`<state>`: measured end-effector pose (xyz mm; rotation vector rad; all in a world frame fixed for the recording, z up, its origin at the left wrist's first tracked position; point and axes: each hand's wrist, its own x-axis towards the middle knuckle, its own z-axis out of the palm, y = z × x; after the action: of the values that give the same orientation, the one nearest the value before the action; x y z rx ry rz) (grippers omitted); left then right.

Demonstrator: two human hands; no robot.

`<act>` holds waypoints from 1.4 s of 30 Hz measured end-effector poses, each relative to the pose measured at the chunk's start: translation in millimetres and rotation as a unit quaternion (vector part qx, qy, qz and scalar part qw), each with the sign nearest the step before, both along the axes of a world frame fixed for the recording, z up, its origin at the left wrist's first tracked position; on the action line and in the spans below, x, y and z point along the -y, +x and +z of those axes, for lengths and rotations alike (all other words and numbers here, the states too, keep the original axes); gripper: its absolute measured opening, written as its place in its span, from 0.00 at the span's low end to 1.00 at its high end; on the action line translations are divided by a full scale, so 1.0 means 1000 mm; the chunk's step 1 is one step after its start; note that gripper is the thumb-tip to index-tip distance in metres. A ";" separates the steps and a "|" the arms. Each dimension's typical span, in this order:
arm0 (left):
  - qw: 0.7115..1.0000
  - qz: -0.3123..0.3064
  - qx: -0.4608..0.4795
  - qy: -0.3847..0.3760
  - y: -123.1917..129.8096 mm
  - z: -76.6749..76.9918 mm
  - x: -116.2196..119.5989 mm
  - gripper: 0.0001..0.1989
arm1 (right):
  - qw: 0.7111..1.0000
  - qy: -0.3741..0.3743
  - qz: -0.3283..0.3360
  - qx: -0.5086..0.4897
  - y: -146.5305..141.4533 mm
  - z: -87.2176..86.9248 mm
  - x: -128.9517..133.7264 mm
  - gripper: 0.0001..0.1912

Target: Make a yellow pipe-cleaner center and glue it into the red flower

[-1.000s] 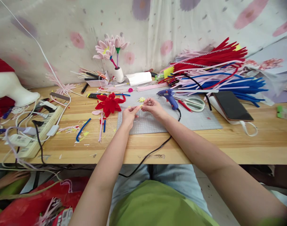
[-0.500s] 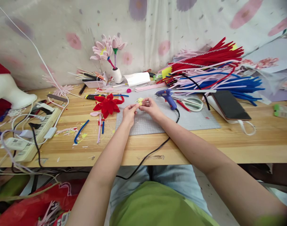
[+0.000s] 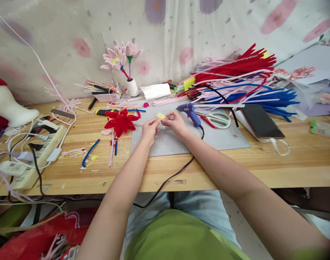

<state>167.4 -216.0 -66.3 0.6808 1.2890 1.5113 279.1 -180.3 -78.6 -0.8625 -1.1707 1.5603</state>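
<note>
Over the grey cutting mat point(image 3: 165, 142), my left hand point(image 3: 150, 130) pinches a small yellow fringed flower centre point(image 3: 160, 116) between thumb and fingertips. From the other side, my right hand point(image 3: 176, 125) has its fingers closed at the piece's right edge; the exact contact is partly hidden by the fingers. To the left of my hands lies a red pipe-cleaner flower point(image 3: 121, 122) with pointed petals. A blue hot glue gun point(image 3: 189, 112) rests on the mat just right of my right hand, a white glue stick in its back.
Scissors point(image 3: 220, 120) and a phone point(image 3: 262, 121) lie to the right. Behind them are bundled pipe cleaners point(image 3: 235, 70). Pink flowers stand in a white vase point(image 3: 132, 87). A power strip point(image 3: 37, 159) is at left; the gun's black cord point(image 3: 178, 173) crosses the table front.
The yellow flower centre has tilted, its fringe pointing more to the left than before. My right fingers have shifted slightly around it. The whole view has moved a little.
</note>
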 end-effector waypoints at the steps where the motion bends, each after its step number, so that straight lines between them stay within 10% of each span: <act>1: 1.000 0.003 0.003 0.002 0.000 -0.001 0.000 0.08 | 1.000 -0.001 0.008 0.002 0.000 0.000 0.000 0.28; 42: 0.992 -0.014 0.124 -0.020 -0.002 0.006 0.008 0.13 | 0.994 0.050 0.070 0.070 0.002 0.003 0.005 0.22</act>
<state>165.7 -224.3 -60.6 0.4670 1.1130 1.4909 280.7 -185.1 -75.7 -0.8481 -1.4245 1.5584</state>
